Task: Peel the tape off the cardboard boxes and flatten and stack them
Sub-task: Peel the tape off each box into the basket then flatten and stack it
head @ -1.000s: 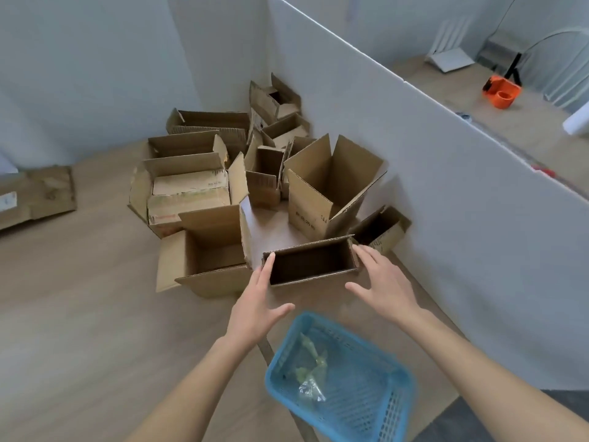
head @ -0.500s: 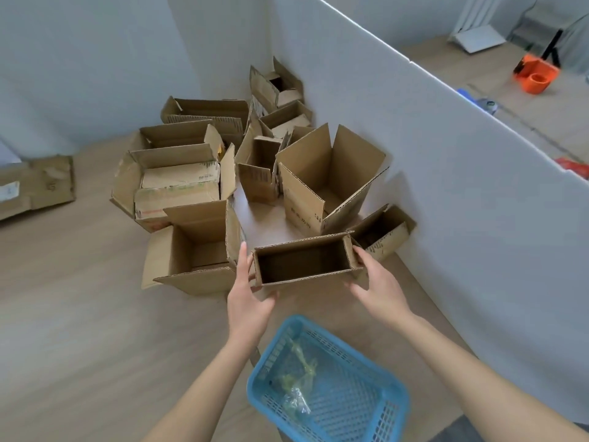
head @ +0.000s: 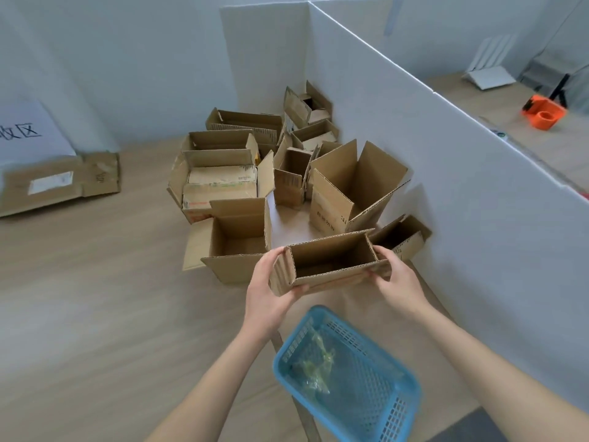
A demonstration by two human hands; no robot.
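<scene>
Right now both hands hold one small open cardboard box (head: 330, 266) lifted clear of the floor, just above the near end of the cluster. The left hand (head: 271, 290) wraps its grip round the box's left end, thumb on the near face and fingers curled behind; the right hand (head: 396, 279) clasps the right end the same way. Holding it by both ends likely lets the person turn it to find tape or press it flat. Its mouth faces the camera, and no tape shows from here. More open boxes (head: 242, 186) crowd the floor against the white partition (head: 446, 186). A flattened sheet of cardboard (head: 57, 183) lies well apart to the left, probably the stacking spot. Below the hands, a blue basket (head: 398, 406) holds crumpled peeled tape (head: 314, 362), kept near for discarding.
</scene>
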